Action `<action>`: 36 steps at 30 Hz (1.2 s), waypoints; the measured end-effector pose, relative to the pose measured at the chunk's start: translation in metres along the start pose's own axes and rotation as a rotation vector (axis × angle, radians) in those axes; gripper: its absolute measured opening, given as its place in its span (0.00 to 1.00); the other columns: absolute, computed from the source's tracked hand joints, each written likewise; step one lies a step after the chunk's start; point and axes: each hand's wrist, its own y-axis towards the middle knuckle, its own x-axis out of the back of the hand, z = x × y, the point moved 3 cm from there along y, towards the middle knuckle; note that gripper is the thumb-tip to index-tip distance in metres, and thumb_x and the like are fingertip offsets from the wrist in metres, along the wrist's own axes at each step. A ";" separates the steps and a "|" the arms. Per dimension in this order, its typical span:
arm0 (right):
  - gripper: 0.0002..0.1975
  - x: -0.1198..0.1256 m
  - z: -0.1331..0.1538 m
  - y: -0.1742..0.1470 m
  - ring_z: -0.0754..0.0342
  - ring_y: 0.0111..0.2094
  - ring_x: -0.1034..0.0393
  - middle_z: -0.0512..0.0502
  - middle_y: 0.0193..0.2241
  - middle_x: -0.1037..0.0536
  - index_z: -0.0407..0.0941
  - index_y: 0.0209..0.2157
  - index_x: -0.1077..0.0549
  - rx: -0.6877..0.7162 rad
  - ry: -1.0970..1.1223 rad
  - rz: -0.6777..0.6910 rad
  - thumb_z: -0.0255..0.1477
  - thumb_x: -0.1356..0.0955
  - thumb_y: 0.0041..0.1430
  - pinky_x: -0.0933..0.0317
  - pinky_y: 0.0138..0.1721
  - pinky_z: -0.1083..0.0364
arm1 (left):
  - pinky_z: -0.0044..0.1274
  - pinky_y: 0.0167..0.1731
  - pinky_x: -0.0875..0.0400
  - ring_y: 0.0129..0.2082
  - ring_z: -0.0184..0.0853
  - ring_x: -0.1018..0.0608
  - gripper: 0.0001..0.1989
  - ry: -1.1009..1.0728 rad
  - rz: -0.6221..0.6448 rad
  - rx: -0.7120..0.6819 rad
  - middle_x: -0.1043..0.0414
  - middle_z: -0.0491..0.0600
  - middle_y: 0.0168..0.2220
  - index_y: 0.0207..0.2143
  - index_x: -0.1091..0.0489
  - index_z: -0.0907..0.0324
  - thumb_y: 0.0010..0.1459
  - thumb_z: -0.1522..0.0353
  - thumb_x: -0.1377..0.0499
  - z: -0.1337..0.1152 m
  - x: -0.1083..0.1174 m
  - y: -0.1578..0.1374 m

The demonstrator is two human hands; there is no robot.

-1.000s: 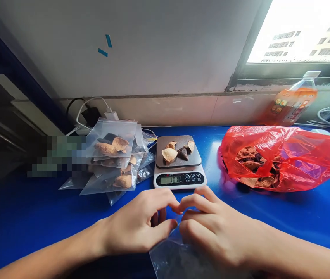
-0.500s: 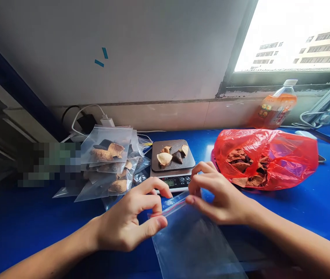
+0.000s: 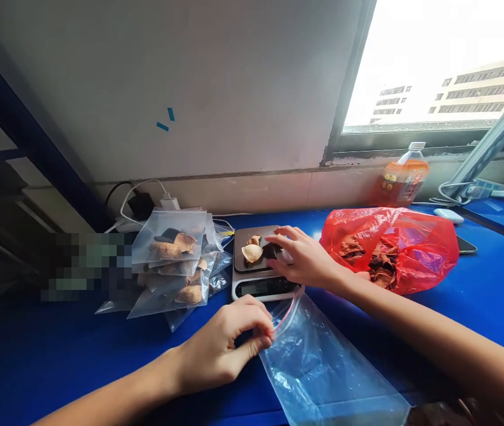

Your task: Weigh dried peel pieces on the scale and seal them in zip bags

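Note:
My left hand (image 3: 229, 340) is closed in a pinch on the rim of a clear zip-lock bag (image 3: 331, 367) with a red line along its mouth. The bag hangs down toward the lower right, its mouth partly open. My right hand (image 3: 296, 254) reaches over the digital kitchen scale (image 3: 245, 234), its fingers closed around a dark dried husk piece (image 3: 271, 251) and part of a paler one. Left of those fingertips, a cream-coloured husk piece (image 3: 252, 254) and a small brown one (image 3: 255, 239) lie on the plate. The scale's display (image 3: 258, 288) is too small to read.
Filled zip-lock bags (image 3: 169, 260) are piled left of the scale. A red plastic bag (image 3: 429, 254) holding brown dried pieces lies to the right. Behind it stands a bottle of orange drink (image 3: 405, 177). Chargers and cables (image 3: 140, 204) sit by the wall.
My right hand has let go of the zip-lock bag and moved forward onto the husk pieces on the scale. My left hand still holds the bag, whose mouth has opened wider. The view has shifted slightly.

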 end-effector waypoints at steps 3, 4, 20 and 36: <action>0.13 -0.004 -0.002 0.009 0.50 0.46 0.33 0.42 0.45 0.27 0.44 0.44 0.25 -0.038 -0.026 0.059 0.34 0.32 0.59 0.37 0.51 0.50 | 0.24 0.38 0.30 0.37 0.34 0.26 0.05 0.002 0.028 -0.020 0.27 0.51 0.33 0.31 0.31 0.61 0.60 0.73 0.45 -0.001 0.001 -0.001; 0.12 -0.004 -0.003 0.010 0.50 0.46 0.33 0.42 0.45 0.27 0.43 0.43 0.25 -0.053 -0.019 0.060 0.33 0.32 0.59 0.37 0.51 0.50 | 0.24 0.38 0.30 0.37 0.34 0.26 0.05 0.002 0.038 -0.020 0.27 0.51 0.32 0.30 0.32 0.61 0.60 0.74 0.45 0.000 0.002 -0.002; 0.08 -0.001 -0.017 0.014 0.52 0.42 0.29 0.41 0.46 0.27 0.41 0.40 0.27 -0.046 -0.010 0.060 0.30 0.34 0.62 0.37 0.45 0.54 | 0.23 0.39 0.31 0.37 0.33 0.27 0.05 0.038 0.069 -0.019 0.28 0.51 0.33 0.32 0.32 0.61 0.60 0.74 0.46 0.000 0.001 -0.002; 0.08 0.004 -0.052 0.030 0.56 0.28 0.31 0.48 0.28 0.23 0.41 0.39 0.26 -0.227 0.274 -0.050 0.26 0.34 0.58 0.39 0.33 0.57 | 0.24 0.38 0.31 0.36 0.34 0.27 0.05 0.041 0.072 -0.041 0.27 0.51 0.32 0.31 0.32 0.61 0.60 0.73 0.46 0.000 0.001 -0.002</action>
